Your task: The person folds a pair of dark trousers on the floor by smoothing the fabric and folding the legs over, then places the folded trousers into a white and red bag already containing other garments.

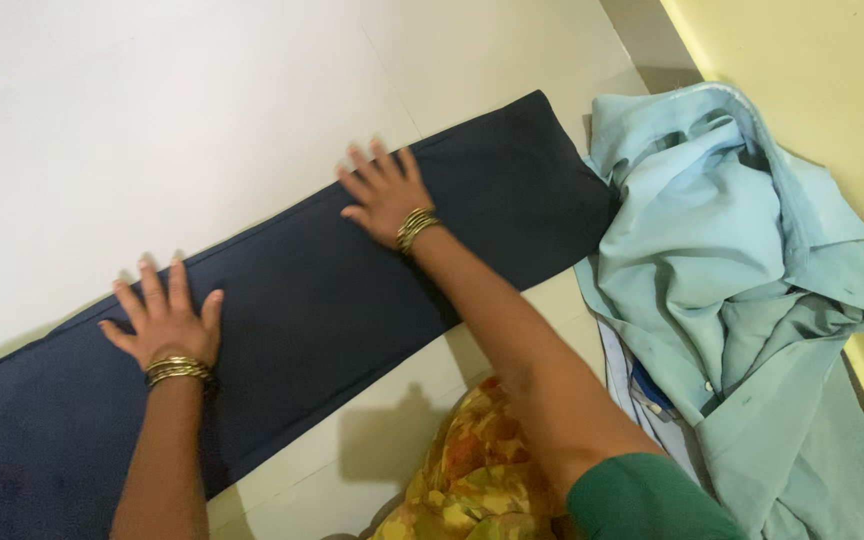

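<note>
On floor: navy cloth (312,300) flat under both hands, L (164,322) & R (384,190).

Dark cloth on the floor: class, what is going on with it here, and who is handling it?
A person presses both hands flat on a long navy garment laid out in a folded strip across the pale floor. The left hand rests near its far edge toward one end, the right hand further along the same edge. Both palms are open, fingers spread; each wrist wears gold bangles. Beside the strip's end, against a yellow wall, lies a crumpled pale blue shirt.
</note>
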